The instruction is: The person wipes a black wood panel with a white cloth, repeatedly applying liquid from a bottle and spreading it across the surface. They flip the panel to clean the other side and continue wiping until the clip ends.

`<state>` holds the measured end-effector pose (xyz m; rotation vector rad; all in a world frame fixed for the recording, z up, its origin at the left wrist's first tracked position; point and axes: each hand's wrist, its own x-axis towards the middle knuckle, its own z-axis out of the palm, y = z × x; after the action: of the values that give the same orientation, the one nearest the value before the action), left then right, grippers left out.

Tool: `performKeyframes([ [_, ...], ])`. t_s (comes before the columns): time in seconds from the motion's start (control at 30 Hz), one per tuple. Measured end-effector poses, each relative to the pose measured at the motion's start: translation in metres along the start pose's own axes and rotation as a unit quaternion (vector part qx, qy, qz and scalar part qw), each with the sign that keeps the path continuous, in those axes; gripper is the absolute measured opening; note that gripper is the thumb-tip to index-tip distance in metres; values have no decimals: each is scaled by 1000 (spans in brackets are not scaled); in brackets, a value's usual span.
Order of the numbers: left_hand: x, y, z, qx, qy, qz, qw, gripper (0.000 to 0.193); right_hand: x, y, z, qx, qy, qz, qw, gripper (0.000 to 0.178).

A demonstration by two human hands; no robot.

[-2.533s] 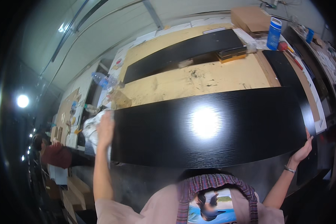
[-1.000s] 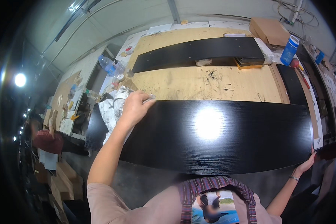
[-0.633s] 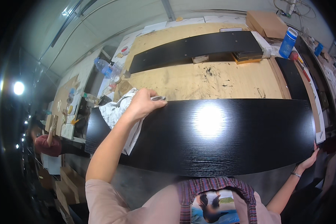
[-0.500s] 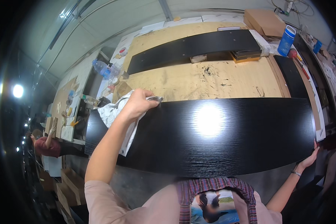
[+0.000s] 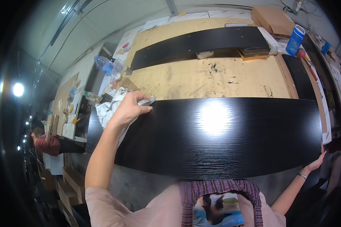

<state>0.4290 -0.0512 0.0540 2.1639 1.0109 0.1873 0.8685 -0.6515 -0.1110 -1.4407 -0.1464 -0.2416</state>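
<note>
At nine o'clock, the left hand (image 5: 127, 109) pinches one white rag (image 5: 108, 110), hiding part of one big black board (image 5: 170, 136) in the middle. Another board (image 5: 204, 40) lies near twelve, one blue water bottle (image 5: 294, 42) at two. At four, the right hand (image 5: 315, 162) holds the big black board.

a stained table (image 5: 178, 80) bears a carton (image 5: 272, 19) and, seemingly, plastic bottles (image 5: 107, 68).

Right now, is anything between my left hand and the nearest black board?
Yes, a white cloth, in your left hand at the far edge of the black board, toward its left end. Thumb contact is unclear.
</note>
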Motion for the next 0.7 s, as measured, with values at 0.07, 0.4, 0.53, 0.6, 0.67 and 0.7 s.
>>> performKeyframes([
  [0.07,0,5,4,3,6,6,1000,40,2,2,-5,-18,15,-2,1000,59],
  [0.4,0,4,2,38,-6,7,999,31,3,3,-5,-9,11,-2,1000,58],
  [0.53,3,-2,-1,24,-15,22,999,31,3,4,-3,11,10,-2,1000,57],
  [0.6,3,-7,2,21,27,45,998,32,4,6,-3,30,12,8,999,57],
  [0.67,-6,-11,14,38,117,80,989,36,7,11,-8,23,12,3,1000,58],
  [0.7,-17,-3,25,80,114,151,979,40,7,10,-6,21,11,5,1000,57],
])
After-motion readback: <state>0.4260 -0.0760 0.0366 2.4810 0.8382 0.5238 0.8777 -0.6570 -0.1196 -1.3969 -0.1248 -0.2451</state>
